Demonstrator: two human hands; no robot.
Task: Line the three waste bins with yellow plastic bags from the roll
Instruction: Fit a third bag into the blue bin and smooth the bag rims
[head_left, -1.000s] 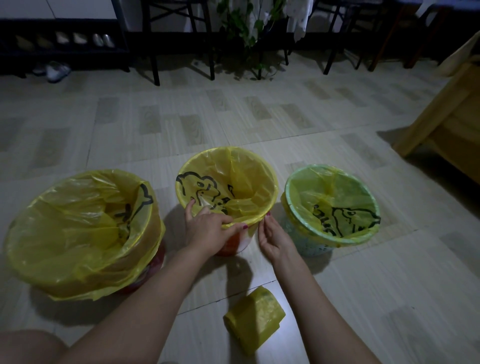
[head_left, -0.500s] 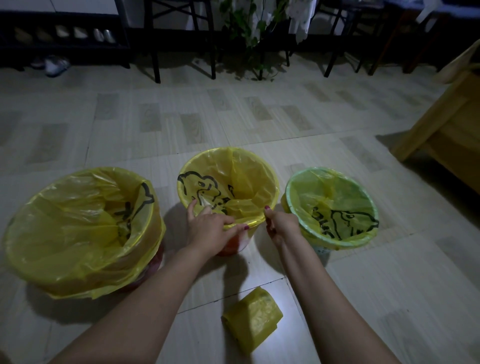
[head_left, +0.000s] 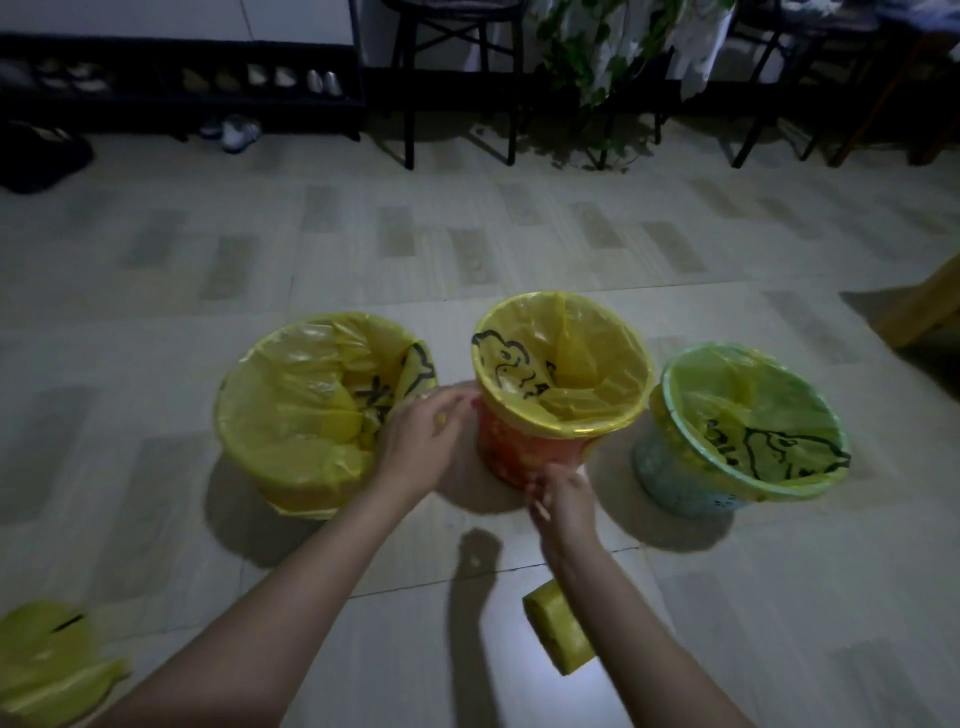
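Between the large yellow-lined bin (head_left: 317, 415) and the orange middle bin (head_left: 561, 384), left hand (head_left: 421, 441) fingers curl loosely, grasping nothing visible; right hand (head_left: 563, 499) is blurred, grip unclear. Green bin (head_left: 748, 426) stands lined; yellow bag roll (head_left: 558, 634) lies on the floor.

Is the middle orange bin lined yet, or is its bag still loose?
Lined. The yellow bag is spread open inside the orange bin, its edge folded over the rim all around.
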